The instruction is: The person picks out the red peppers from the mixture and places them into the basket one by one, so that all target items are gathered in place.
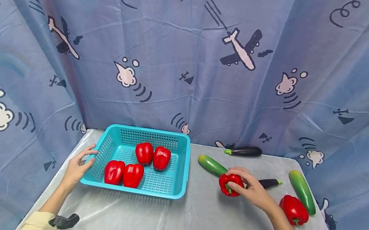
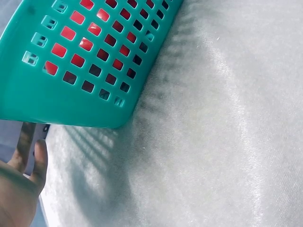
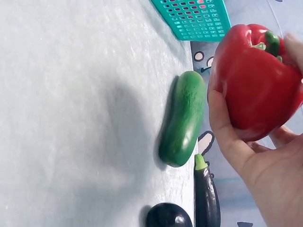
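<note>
My right hand (image 1: 247, 183) grips a red bell pepper (image 1: 230, 184) with a green stem, thumb and fingers around its sides. In the right wrist view the held bell pepper (image 3: 260, 85) is raised above the table, its shadow on the cloth. At the left end of a turquoise basket (image 1: 132, 191), my left hand (image 1: 77, 167) has its fingers beside the rim, loosely spread. The left wrist view shows the basket's perforated wall (image 2: 57, 101) with that hand (image 2: 23, 189) at its corner. Inside the basket lie several red bell peppers (image 1: 133, 175).
Right of the basket are a green cucumber-like vegetable (image 1: 212, 165), an eggplant (image 1: 245, 151) at the back and another eggplant (image 1: 269, 183) partly behind my right hand. Near the right edge lie a second green vegetable (image 1: 302, 191) and a red bell pepper (image 1: 293, 210). A patterned curtain (image 1: 158, 103) hangs behind.
</note>
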`<move>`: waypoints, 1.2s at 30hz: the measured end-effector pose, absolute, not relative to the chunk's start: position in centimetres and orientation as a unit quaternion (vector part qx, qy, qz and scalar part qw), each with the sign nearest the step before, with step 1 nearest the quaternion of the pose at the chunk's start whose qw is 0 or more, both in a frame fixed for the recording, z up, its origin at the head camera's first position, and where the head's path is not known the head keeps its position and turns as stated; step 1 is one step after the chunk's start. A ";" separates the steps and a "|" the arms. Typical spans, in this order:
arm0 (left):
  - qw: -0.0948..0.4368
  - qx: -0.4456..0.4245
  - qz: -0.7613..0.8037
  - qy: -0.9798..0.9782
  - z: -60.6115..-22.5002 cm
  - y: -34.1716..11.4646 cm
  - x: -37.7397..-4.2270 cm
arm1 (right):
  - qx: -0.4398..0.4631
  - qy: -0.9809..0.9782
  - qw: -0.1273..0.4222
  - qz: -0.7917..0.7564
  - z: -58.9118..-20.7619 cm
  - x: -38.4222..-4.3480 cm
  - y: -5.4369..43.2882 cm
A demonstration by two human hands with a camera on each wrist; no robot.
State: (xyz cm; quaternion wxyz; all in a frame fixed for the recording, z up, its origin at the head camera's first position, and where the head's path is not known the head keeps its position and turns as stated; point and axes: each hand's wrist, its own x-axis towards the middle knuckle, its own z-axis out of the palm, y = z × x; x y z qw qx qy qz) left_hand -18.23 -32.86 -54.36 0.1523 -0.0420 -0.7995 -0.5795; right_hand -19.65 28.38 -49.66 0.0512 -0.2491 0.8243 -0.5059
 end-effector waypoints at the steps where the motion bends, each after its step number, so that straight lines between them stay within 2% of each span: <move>1: 0.153 -0.040 -0.578 -0.801 -54.4 -32.8 -18.2 | -0.251 0.822 0.056 -0.508 -49.7 -19.7 28.3; 11: 0.158 -0.035 -0.575 -0.802 -54.7 -32.9 -18.3 | -0.247 0.819 0.106 -0.507 -49.9 -20.0 27.7; 20: 0.158 -0.036 -0.574 -0.803 -54.7 -33.0 -18.3 | -0.232 0.810 0.092 -0.530 -50.2 -20.2 26.2; 30: 0.159 -0.042 -0.577 -0.800 -54.5 -32.9 -18.3 | -0.199 0.783 0.051 -0.587 -50.3 -20.0 24.7; 36: 0.162 -0.037 -0.569 -0.806 -54.5 -32.9 -18.3 | -0.186 0.762 0.057 -0.617 -50.6 -19.8 23.8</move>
